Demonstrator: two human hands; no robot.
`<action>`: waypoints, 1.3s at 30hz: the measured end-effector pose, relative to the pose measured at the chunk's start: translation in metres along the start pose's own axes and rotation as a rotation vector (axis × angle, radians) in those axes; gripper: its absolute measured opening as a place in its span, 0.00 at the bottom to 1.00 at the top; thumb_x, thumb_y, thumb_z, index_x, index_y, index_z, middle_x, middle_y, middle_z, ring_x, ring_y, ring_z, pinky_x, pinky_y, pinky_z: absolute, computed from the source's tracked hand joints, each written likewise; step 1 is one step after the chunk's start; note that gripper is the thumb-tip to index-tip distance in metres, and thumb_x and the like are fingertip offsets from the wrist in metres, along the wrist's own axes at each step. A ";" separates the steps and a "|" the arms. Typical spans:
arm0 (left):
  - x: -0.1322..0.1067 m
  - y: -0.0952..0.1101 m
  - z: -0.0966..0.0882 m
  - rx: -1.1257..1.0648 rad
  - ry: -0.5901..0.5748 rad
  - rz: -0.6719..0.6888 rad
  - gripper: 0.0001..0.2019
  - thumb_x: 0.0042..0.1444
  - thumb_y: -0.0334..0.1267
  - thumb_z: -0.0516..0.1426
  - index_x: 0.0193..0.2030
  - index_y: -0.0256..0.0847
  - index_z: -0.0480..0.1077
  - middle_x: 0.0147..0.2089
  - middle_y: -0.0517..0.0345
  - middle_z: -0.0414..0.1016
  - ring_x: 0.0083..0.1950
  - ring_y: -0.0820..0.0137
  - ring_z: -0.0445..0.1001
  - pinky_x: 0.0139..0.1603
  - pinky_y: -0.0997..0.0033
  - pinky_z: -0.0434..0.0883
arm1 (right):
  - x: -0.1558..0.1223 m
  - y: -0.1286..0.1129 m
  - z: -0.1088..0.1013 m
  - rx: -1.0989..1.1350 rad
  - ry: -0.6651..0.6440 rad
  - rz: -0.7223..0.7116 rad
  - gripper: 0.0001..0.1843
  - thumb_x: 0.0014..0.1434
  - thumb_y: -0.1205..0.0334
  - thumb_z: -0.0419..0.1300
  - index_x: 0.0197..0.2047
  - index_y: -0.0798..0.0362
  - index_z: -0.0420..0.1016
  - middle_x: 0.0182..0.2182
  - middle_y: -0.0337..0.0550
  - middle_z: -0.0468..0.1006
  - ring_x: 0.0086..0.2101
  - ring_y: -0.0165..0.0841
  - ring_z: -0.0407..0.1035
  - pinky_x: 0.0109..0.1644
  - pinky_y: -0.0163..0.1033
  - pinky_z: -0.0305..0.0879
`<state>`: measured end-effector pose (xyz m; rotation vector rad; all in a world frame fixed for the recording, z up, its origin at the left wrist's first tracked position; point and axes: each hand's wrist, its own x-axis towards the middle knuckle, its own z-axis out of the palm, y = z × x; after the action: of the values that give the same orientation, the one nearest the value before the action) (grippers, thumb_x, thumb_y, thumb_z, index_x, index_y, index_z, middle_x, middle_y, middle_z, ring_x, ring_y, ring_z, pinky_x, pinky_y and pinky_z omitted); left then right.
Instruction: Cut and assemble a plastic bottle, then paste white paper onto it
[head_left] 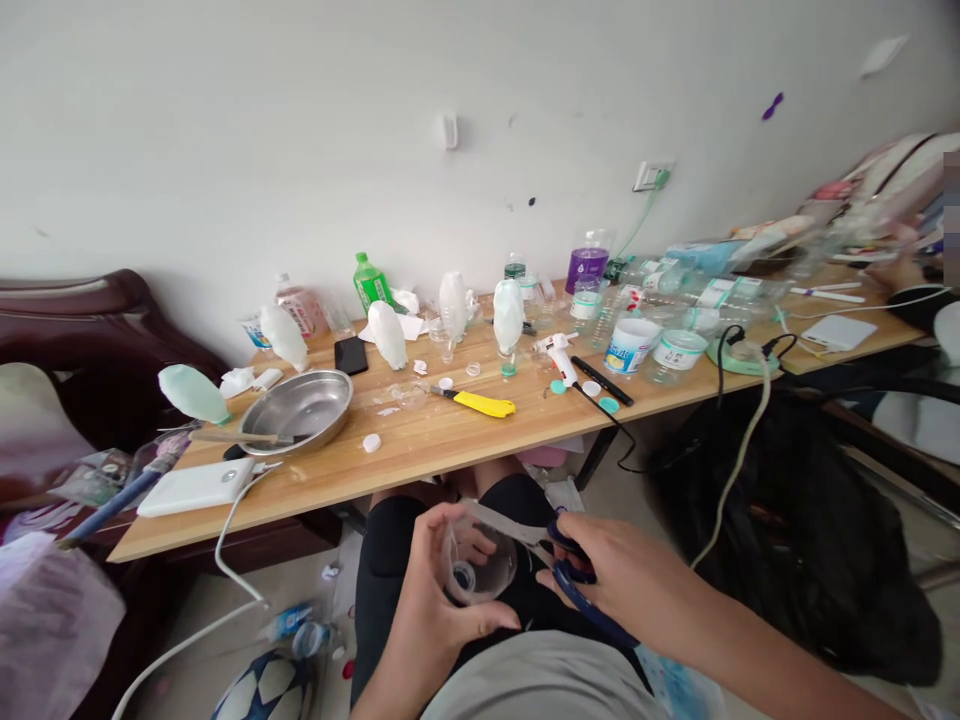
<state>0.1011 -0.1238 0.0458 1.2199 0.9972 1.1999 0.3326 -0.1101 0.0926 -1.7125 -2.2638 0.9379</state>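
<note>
Over my lap, my left hand point(442, 590) is wrapped round a cut-off clear plastic bottle top point(495, 570), its wide cut edge facing up and the neck showing inside. My right hand point(611, 565) grips dark blue-handled scissors point(574, 575). Their blades point(517, 530) lie at the cut rim of the plastic, where a thin strip seems to run along the edge. On the table in front lie a yellow utility knife point(480, 402) and a white glue gun point(561, 362). Several white, bulb-shaped pieces, such as one white form point(387, 335), stand behind them.
A metal bowl point(330, 400) with a wooden-handled tool and a white power bank point(196, 488) are at the table's left. Clear plastic bottles point(720, 290) crowd the right side, near a power strip point(742, 355). Below are a ball point(266, 690) and a black bag point(795, 540). Another person's hand point(900, 265) is far right.
</note>
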 end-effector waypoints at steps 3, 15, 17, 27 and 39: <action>-0.005 -0.004 0.004 -0.027 0.051 0.006 0.42 0.32 0.47 0.76 0.54 0.44 0.65 0.45 0.52 0.76 0.44 0.61 0.74 0.46 0.65 0.69 | -0.001 0.002 0.000 -0.006 0.002 -0.038 0.14 0.61 0.51 0.60 0.33 0.49 0.62 0.35 0.41 0.77 0.34 0.36 0.71 0.34 0.36 0.57; -0.001 -0.005 -0.002 -0.080 -0.001 0.068 0.40 0.31 0.43 0.77 0.49 0.46 0.59 0.46 0.53 0.78 0.38 0.66 0.75 0.38 0.70 0.69 | 0.003 0.002 0.002 -0.028 -0.010 0.023 0.13 0.60 0.54 0.60 0.31 0.49 0.61 0.32 0.39 0.78 0.32 0.35 0.71 0.33 0.36 0.55; -0.001 -0.003 -0.004 -0.085 -0.035 0.048 0.39 0.32 0.44 0.76 0.47 0.46 0.59 0.48 0.50 0.78 0.39 0.66 0.75 0.39 0.69 0.69 | 0.001 0.004 0.001 -0.006 -0.035 0.024 0.13 0.61 0.53 0.60 0.32 0.49 0.61 0.32 0.39 0.77 0.33 0.35 0.71 0.33 0.36 0.56; -0.002 -0.003 -0.002 -0.175 -0.204 -0.047 0.38 0.33 0.49 0.75 0.44 0.46 0.57 0.47 0.54 0.78 0.39 0.68 0.75 0.38 0.70 0.67 | -0.005 0.013 -0.002 0.054 -0.077 -0.028 0.16 0.60 0.47 0.61 0.34 0.50 0.65 0.34 0.40 0.76 0.33 0.35 0.69 0.35 0.36 0.58; 0.010 0.006 -0.009 -0.339 -0.427 -0.157 0.35 0.41 0.55 0.71 0.43 0.49 0.53 0.44 0.55 0.77 0.38 0.68 0.76 0.34 0.72 0.65 | -0.005 0.011 -0.002 0.058 -0.111 -0.026 0.17 0.55 0.47 0.66 0.33 0.49 0.65 0.31 0.37 0.74 0.31 0.33 0.67 0.33 0.34 0.56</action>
<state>0.0924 -0.1132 0.0511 1.0453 0.5350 0.8902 0.3436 -0.1121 0.0889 -1.6419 -2.2961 1.1083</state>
